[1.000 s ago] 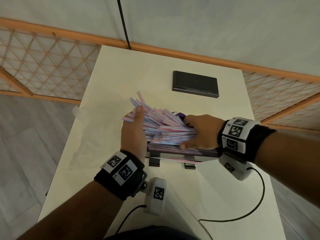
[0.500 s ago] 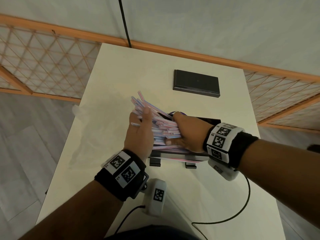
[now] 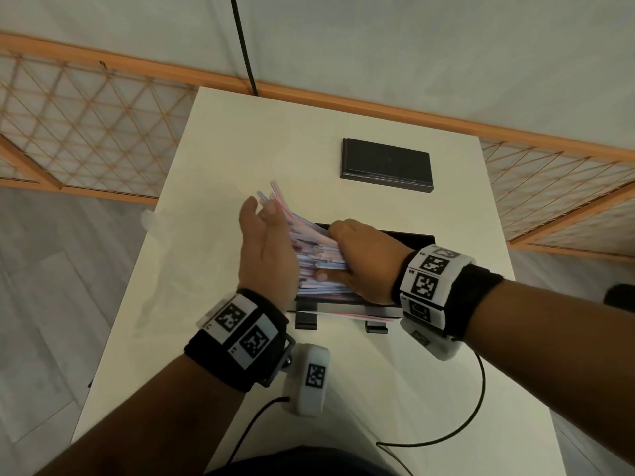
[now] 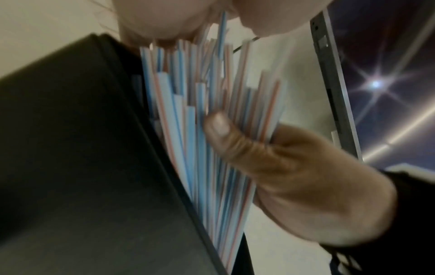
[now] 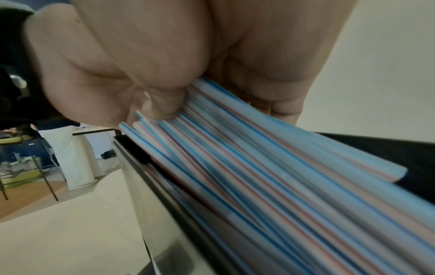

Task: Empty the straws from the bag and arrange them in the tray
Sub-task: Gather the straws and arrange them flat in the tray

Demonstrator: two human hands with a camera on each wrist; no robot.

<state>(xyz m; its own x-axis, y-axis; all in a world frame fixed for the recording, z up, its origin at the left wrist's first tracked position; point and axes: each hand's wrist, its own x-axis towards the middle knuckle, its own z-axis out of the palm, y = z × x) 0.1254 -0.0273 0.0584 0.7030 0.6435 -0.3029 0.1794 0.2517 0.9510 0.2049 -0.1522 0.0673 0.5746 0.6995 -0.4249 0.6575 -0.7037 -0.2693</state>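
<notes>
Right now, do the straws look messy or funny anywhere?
Yes. The straws are not lying flat in the black tray. Their far ends fan out past its left end, over the table. One straw lies along the tray's near edge. The right hand grips the bundle; the left hand presses its ends.

white table | black flat box far end | lattice fence
</notes>
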